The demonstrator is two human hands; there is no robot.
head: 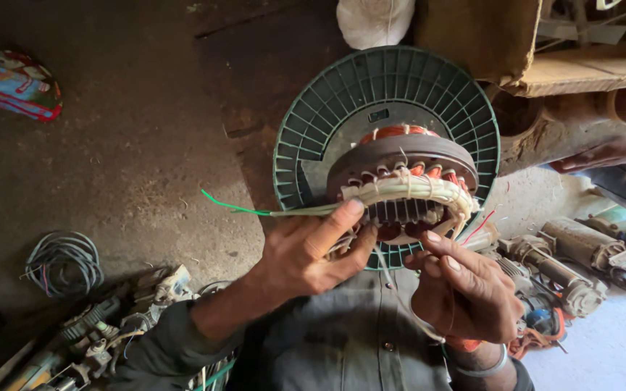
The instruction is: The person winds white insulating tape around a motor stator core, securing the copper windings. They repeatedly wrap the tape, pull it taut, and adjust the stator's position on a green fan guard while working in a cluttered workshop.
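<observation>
A motor stator point(403, 185) with copper windings bound in pale cord sits on a green slotted fan guard point(327, 108) over the person's lap. The left hand point(306, 253) pinches the cord bundle at the stator's near rim, by a green wire point(230, 206). The right hand point(465, 286) grips a thin pale thread point(389, 279). Another person's hand point(610, 152) shows at the right. A coil of cable point(63, 262) lies on the floor.

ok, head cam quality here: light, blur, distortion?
Head view: wide-angle bend at the edges; hard sunlight washes out the floor bottom right, upper left lies in dim shade; left hand, right hand and the motor winding on the green fan guard are sharp.
</observation>
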